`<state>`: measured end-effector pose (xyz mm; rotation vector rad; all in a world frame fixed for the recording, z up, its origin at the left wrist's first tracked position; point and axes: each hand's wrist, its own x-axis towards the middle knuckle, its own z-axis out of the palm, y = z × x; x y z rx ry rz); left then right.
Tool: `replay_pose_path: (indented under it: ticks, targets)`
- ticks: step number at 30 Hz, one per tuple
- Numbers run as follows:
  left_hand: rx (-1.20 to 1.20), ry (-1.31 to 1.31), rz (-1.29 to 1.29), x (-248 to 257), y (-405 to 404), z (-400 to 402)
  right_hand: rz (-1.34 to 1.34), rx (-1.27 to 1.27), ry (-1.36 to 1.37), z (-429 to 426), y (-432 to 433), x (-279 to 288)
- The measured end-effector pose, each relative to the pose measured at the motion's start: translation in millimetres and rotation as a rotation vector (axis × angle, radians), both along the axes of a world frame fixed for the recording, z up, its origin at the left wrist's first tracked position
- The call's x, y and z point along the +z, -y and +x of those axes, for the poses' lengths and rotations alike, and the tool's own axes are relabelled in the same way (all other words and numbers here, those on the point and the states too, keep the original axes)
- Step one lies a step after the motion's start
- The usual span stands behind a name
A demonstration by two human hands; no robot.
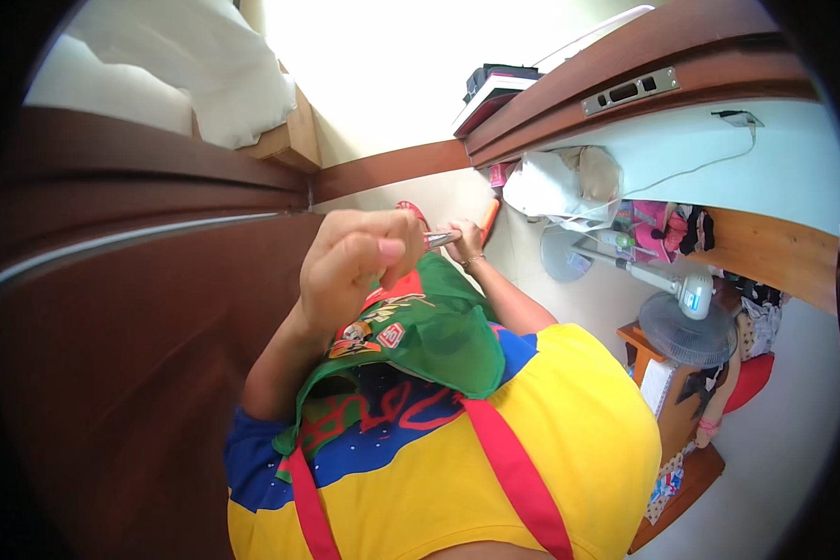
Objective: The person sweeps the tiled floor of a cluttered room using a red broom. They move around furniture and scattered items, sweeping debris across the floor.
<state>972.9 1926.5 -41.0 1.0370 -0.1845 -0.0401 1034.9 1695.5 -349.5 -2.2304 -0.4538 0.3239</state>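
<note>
My left hand (360, 262) is raised close to the camera, its fingers curled into a fist with the thumb across them. From behind that fist runs a short visible stretch of a shiny metal rod (439, 239), with a little red beside it. Lower and farther off, my right hand (467, 240) is closed around the rod; a bracelet circles that wrist. The rod's ends are hidden, so its kind cannot be told. Below the hands hangs a green apron (455, 336) with red straps, worn over a yellow and blue shirt (574, 420).
A brown door (147, 336) stands close on my left. To the right are the door frame with its metal strike plate (630, 92), a white plastic bag (542, 185) and a standing fan (686, 329). An orange item (490, 215), perhaps a slipper, is on the tiled floor.
</note>
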Motion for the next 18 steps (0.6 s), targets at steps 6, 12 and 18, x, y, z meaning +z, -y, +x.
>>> replay_pose_path:
  ticks: [6, 12, 18]
  targets:
    - [0.176, 0.111, 0.209, 24.7, 16.5, 66.3, 0.289, 0.093, -0.025, 97.7, -80.8, 75.2]
    - [0.245, 0.231, 0.305, 68.4, -12.0, 118.1, 0.351, 0.055, 0.007, 148.3, -99.4, 56.1]
    - [0.158, 0.148, 0.333, 47.5, 5.8, 152.8, 0.237, 0.167, 0.077, 163.4, -100.1, 104.3]
